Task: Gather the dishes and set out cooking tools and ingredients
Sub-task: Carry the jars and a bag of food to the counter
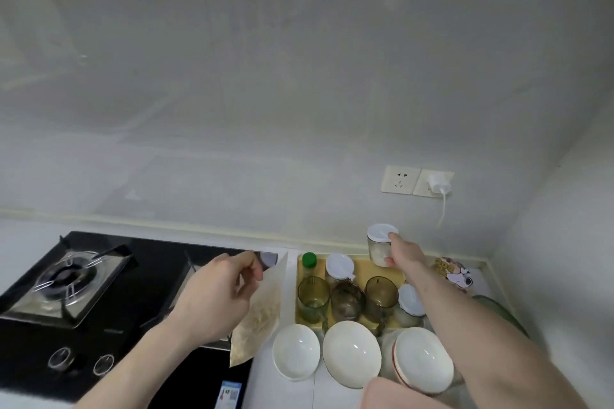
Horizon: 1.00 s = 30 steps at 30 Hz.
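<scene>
The right hand (403, 251) has its fingers (392, 237) wrapped round a jar (379, 247) with a white lid, forefinger lying over the lid's edge, at the far edge of the yellow tray (393, 271) by the wall. Whether the jar rests on the tray or is lifted clear of it cannot be told. The left hand (219, 295) pinches the top corner of a bag (257, 315) of pale, crumbly stuff between thumb and fingers, closed tight, so that the bag hangs just left of the tray, over the edge of the stove (83, 289). To do this step well, the jar looks best carried straight up before it comes forward — three glasses (347, 300) stand on the tray just nearer than it, and a sideways sweep could knock them. The grip sits high on the jar, so a lower, fuller hold would likely steady it. The bag hangs limp and would probably sag or spill if let go from above; better to lower it flat onto the worktop (285, 392). On the tray too are a green-capped bottle (309, 264) at its far left corner and two more white-lidded jars (339, 269), one beside the bottle, one at the right edge. Three white bowls (351, 354) sit in a row on the worktop just in front of the tray — gathered, it seems, with the rightmost a stack.
</scene>
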### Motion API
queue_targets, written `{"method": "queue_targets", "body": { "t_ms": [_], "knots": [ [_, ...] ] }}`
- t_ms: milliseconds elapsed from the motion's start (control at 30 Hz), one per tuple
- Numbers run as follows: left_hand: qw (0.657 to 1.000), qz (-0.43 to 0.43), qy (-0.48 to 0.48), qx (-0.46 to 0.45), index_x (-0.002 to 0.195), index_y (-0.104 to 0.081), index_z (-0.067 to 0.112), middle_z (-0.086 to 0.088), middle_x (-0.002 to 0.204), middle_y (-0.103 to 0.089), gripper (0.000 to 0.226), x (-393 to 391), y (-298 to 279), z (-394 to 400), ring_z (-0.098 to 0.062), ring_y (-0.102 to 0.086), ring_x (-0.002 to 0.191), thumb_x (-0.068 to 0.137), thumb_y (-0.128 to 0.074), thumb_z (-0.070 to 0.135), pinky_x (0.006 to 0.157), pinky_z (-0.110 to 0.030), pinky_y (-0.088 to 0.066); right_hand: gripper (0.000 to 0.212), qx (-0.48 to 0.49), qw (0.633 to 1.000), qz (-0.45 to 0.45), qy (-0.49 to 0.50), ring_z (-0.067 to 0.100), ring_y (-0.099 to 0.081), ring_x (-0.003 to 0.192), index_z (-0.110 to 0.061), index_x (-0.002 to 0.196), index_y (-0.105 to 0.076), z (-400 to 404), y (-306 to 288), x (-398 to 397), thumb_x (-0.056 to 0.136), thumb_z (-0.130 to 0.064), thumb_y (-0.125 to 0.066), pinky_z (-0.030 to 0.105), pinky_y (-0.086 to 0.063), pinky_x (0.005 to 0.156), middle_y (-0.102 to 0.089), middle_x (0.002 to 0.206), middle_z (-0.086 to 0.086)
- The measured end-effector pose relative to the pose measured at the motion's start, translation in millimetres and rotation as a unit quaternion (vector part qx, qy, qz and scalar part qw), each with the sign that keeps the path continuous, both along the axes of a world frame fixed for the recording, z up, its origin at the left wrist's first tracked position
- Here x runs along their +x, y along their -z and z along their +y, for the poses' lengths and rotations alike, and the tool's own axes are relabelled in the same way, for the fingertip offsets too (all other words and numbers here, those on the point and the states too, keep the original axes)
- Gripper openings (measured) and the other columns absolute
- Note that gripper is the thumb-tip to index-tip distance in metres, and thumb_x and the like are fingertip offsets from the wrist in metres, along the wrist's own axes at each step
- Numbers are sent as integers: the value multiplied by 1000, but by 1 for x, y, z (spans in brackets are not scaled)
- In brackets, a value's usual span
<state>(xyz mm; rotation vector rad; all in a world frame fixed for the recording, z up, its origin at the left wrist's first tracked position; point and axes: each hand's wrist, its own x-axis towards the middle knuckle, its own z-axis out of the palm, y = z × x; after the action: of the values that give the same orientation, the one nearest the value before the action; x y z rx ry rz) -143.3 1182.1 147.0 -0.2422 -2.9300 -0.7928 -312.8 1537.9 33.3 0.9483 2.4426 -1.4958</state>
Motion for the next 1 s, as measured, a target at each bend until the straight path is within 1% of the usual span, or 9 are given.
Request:
{"method": "queue_targets", "body": {
  "t_ms": [133,233,333,500,567,667,800,933,1000],
  "knots": [
    [1000,-9,-25,-2,84,-54,38,18,73,-58,19,-3,7,4,-1,-53,82,87,-62,21,69,-29,-49,50,14,998,-37,-39,29,-72,88,-9,86,-62,-1,22,-23,97,-54,-43,43,-52,97,-72,76,8],
    [999,-17,-30,-3,84,-53,39,23,77,-58,20,-3,14,5,-3,-53,79,85,-63,21,68,-31,-50,56,33,995,-63,-69,31,-68,85,-5,79,-65,-2,40,-34,97,-53,-41,38,-52,92,-71,80,11],
    [999,-17,-34,0,83,-54,39,23,79,-59,21,-1,17,5,-4,-55,77,85,-64,20,65,-29,-49,65,53,989,-102,-95,33,-67,98,-4,95,-71,2,61,-46,94,-60,-37,38,-51,94,-73,103,15],
    [999,-29,-27,-7,83,-51,42,17,87,-62,23,1,22,2,-5,-57,79,85,-62,22,68,-29,-50,84,90,979,-130,-126,33,-67,102,-9,99,-76,27,128,-90,71,-73,-30,41,-50,99,-74,109,14],
    [999,-32,-26,-18,83,-50,43,18,86,-61,24,3,24,2,-5,-56,80,85,-62,23,67,-29,-50,79,82,980,-134,-118,33,-67,100,-8,96,-76,17,110,-80,76,-71,-31,39,-49,97,-74,105,12],
    [998,-34,-33,-33,84,-52,41,20,80,-59,21,5,29,5,-2,-55,82,87,-64,23,65,-25,-48,53,39,987,-120,-101,30,-68,92,-9,80,-72,-1,77,-58,93,-50,-41,36,-49,93,-74,86,8],
    [998,-50,-31,-37,86,-55,39,22,82,-59,18,8,34,7,-1,-55,83,88,-64,23,65,-21,-47,38,-5,995,-84,-49,32,-71,83,-8,69,-70,4,89,-54,87,-37,-53,42,-55,93,-74,72,9],
    [997,-54,-23,-41,88,-57,38,21,81,-58,16,9,38,10,1,-54,84,89,-63,24,65,-21,-47,35,-8,995,-89,-52,28,-65,76,-8,78,-69,8,83,-52,93,-30,-46,32,-50,76,-72,75,10],
    [997,-58,-17,-46,88,-57,37,20,80,-58,15,10,39,15,2,-53,83,90,-63,24,66,-21,-47,36,8,993,-101,-66,29,-62,77,-5,80,-69,13,84,-54,94,-28,-44,32,-46,79,-73,84,13]
  ]
}}
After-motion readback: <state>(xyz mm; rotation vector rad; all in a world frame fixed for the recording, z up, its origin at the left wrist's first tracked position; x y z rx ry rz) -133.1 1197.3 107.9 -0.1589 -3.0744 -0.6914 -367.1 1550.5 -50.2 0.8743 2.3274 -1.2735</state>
